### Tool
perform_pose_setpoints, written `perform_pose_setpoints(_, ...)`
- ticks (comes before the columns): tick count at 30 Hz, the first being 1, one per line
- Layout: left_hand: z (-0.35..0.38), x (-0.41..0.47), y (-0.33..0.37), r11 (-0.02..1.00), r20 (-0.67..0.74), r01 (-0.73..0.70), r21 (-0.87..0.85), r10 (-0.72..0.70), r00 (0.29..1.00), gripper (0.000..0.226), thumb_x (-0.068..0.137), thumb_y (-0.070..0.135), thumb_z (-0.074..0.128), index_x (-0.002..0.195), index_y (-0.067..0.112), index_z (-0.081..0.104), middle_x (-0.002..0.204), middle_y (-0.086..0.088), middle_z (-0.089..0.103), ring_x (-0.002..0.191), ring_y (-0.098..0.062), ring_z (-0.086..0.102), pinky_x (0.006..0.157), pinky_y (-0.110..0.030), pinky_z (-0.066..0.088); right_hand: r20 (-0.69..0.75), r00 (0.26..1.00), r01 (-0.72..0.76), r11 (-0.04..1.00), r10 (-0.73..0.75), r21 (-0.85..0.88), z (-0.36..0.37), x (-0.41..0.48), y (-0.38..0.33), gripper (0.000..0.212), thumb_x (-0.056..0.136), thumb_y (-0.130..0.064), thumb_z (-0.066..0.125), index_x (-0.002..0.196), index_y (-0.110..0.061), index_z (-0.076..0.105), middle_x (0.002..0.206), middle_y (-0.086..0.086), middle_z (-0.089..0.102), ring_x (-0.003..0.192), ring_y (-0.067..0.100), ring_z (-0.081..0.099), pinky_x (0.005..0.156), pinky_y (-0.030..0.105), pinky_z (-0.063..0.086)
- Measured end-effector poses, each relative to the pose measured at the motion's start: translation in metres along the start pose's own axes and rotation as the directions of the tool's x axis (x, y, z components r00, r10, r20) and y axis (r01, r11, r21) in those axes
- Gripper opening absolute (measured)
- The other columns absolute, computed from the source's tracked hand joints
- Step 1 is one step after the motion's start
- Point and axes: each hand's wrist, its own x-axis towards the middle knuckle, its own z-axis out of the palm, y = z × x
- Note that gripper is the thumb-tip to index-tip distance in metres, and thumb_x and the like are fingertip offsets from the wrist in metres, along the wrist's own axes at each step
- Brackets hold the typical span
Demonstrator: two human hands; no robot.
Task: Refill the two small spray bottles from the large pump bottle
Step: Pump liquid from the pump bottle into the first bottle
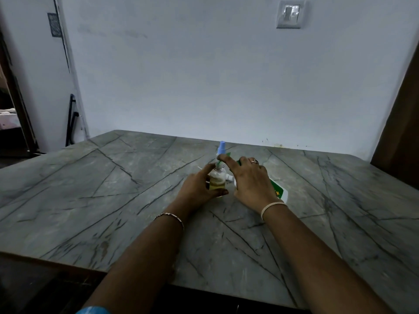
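The clear bottle (217, 181) is upright and small, with yellowish liquid in its lower part and a green ribbed piece at its mouth. Just behind it stands the blue-capped bottle (221, 147). The large bottle (280, 191) (white, green label) lies tilted just to the right, mostly hidden.

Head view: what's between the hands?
A small clear bottle of yellowish liquid, gripped by the left hand; the right hand holds the tilted pump bottle beside it. Head view.

On the table (113, 200), the left hand (199, 186) grips a small bottle (217, 180) while the right hand (249, 180) holds the tilted pump bottle (280, 191) at its mouth, a blue-capped bottle (221, 147) just behind.
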Motion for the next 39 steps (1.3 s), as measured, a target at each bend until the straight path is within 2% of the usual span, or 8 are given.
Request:
perform_pose_setpoints(3,0.0001,-0.0009,0.0020,1.000,0.000,-0.014,0.026,0.014,1.000,0.087,0.069,0.035,0.081,0.142,0.026,0.035,0.121,-0.006,0.063,0.099,-0.018,0.064,0.090,-0.035,0.053,-0.002,1.000,0.012,1.000,-0.012,-0.007,-0.0008,-0.0034,0.0019,0.092,0.084,-0.011,0.063,0.148,-0.046,0.008,0.115,0.010,0.052,0.113,0.029,0.048,0.092,0.043,0.044)
perform_pose_setpoints(9,0.0001,-0.0014,0.0016,0.999,-0.003,-0.008,0.032,0.008,1.000,0.088,0.070,0.036,0.081,0.143,0.025,0.033,0.123,-0.006,0.063,0.099,-0.017,0.064,0.087,-0.028,0.051,-0.006,1.000,-0.006,1.000,0.006,-0.017,-0.0005,0.0000,-0.0029,0.082,0.082,-0.014,0.065,0.145,-0.039,0.018,0.117,0.009,0.052,0.115,0.030,0.049,0.094,0.044,0.043)
perform_pose_setpoints(14,0.0000,-0.0016,0.0017,1.000,-0.010,0.000,0.005,0.000,1.000,0.089,0.070,0.035,0.081,0.144,0.026,0.033,0.120,-0.005,0.064,0.098,-0.017,0.065,0.089,-0.032,0.052,-0.028,1.000,-0.008,1.000,0.007,-0.015,0.0012,0.0015,-0.0055,0.079,0.081,-0.015,0.066,0.143,-0.036,0.022,0.115,0.009,0.052,0.114,0.030,0.049,0.093,0.044,0.043)
perform_pose_setpoints(22,-0.0010,-0.0024,0.0038,1.000,-0.010,-0.018,0.016,0.018,1.000,0.088,0.070,0.034,0.081,0.143,0.024,0.034,0.121,-0.006,0.064,0.099,-0.017,0.064,0.090,-0.030,0.052,0.021,1.000,0.003,1.000,-0.002,-0.019,-0.0031,-0.0024,-0.0002,0.089,0.083,-0.014,0.064,0.148,-0.043,0.010,0.119,0.011,0.051,0.116,0.030,0.047,0.095,0.045,0.042)
perform_pose_setpoints(27,-0.0007,-0.0025,0.0019,1.000,-0.011,-0.018,0.017,0.018,1.000,0.087,0.070,0.036,0.081,0.143,0.025,0.035,0.120,-0.006,0.064,0.098,-0.017,0.065,0.090,-0.035,0.053,0.009,1.000,-0.012,1.000,0.012,-0.003,-0.0020,-0.0001,-0.0036,0.081,0.081,-0.017,0.065,0.145,-0.037,0.020,0.118,0.009,0.051,0.116,0.030,0.047,0.095,0.045,0.042)
perform_pose_setpoints(32,-0.0009,-0.0017,0.0017,0.999,-0.007,-0.023,0.028,0.023,1.000,0.086,0.071,0.035,0.080,0.142,0.024,0.035,0.121,-0.006,0.063,0.098,-0.017,0.064,0.089,-0.031,0.053,-0.020,1.000,-0.011,1.000,0.011,-0.001,0.0003,0.0026,-0.0058,0.079,0.080,-0.019,0.067,0.144,-0.036,0.024,0.116,0.009,0.052,0.114,0.029,0.048,0.094,0.045,0.042)
perform_pose_setpoints(39,-0.0002,-0.0010,0.0001,1.000,-0.010,-0.022,0.022,0.022,1.000,0.087,0.069,0.036,0.081,0.142,0.026,0.035,0.121,-0.005,0.063,0.100,-0.016,0.064,0.089,-0.030,0.052,0.012,1.000,0.014,1.000,-0.014,-0.014,-0.0005,-0.0015,0.0030,0.088,0.082,-0.013,0.063,0.147,-0.043,0.012,0.115,0.009,0.052,0.115,0.029,0.048,0.095,0.044,0.043)
